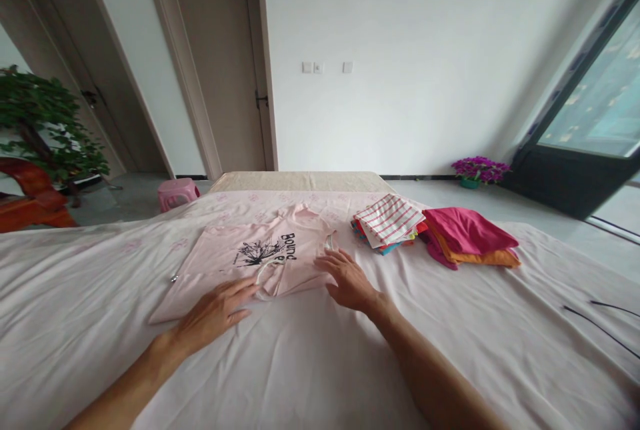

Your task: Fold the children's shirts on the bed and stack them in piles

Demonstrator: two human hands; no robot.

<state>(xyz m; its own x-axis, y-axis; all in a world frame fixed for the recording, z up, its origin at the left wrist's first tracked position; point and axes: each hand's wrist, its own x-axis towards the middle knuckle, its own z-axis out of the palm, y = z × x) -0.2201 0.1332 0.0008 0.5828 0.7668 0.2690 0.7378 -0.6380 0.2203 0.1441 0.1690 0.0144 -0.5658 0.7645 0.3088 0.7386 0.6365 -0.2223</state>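
A pale pink T-shirt (215, 250) with a black print and lettering lies spread on the bed sheet, its neckline pointing away from me. Its near side is folded over, with a white-trimmed edge showing by my left fingers. My left hand (217, 307) rests at this near edge, fingers stretched out and holding nothing that I can see. On the shirt's right side, near the shoulder, my right hand (347, 280) lies with its fingers spread. A small shiny piece sits at the shirt's left edge.
Right of the shirt are a stack of folded cloths (390, 220) with a striped one on top and a folded magenta and orange pile (470, 233). Dark cords (600, 330) lie at the far right. A pink stool (177, 195) and purple flowers (480, 169) stand beyond the bed.
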